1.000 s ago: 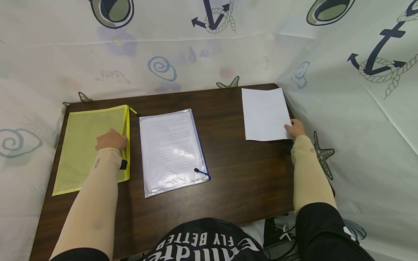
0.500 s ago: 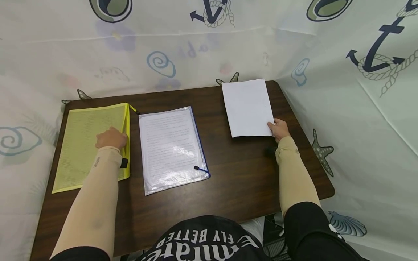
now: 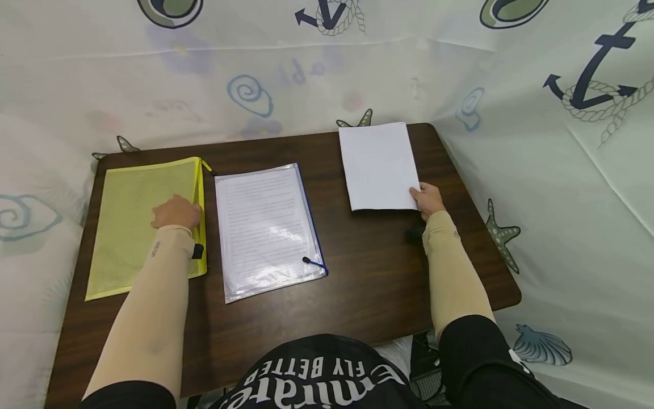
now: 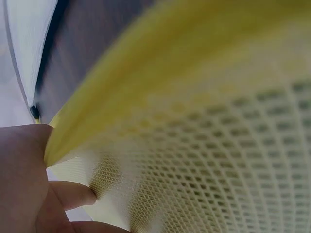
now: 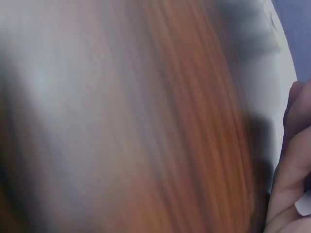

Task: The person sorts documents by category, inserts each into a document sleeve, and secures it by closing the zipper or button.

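Note:
At the left of the head view lies a yellow mesh zipper pouch (image 3: 120,227). My left hand (image 3: 176,213) grips its right edge; the left wrist view shows the fingers (image 4: 73,194) against the mesh (image 4: 218,155) and the edge lifted. On the far right side of the table, my right hand (image 3: 429,199) pinches white paper (image 3: 379,165) by its lower right corner, thumb on top. The paper's near edge casts a dark shadow on the table. In the right wrist view, the right hand (image 5: 294,170) shows only at the right border.
Between the hands lies a clear zipper pouch (image 3: 265,227) with a lined, written sheet inside, a blue zip edge and a blue pull cord (image 3: 314,263). The dark wood table (image 3: 368,289) meets a patterned curtain (image 3: 306,74) at the back and right.
My right hand has carried the paper leftward from the table's right edge, slowing in the last half second. The left hand keeps its grip on the yellow pouch, nearly still.

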`<move>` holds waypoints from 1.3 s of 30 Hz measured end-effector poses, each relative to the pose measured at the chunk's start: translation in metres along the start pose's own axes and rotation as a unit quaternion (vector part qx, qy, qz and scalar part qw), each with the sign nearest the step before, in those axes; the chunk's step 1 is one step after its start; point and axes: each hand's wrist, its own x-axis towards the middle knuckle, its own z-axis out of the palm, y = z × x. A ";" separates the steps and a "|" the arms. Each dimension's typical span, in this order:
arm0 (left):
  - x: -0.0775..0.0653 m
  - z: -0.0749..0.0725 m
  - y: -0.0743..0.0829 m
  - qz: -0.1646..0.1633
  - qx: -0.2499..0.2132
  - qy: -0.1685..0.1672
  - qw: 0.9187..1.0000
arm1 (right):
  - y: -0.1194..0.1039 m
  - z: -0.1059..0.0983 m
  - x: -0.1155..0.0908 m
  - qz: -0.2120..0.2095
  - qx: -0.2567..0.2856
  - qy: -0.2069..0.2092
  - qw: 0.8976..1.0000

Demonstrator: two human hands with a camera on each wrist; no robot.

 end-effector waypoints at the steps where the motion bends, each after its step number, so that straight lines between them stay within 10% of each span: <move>1: 0.000 0.000 0.002 0.003 0.001 -0.001 1.000 | -0.002 0.006 -0.001 -0.007 0.006 -0.006 1.000; 39: -0.019 -0.008 0.033 -0.005 -0.008 -0.013 1.000 | -0.019 0.058 -0.014 -0.034 0.051 -0.030 0.998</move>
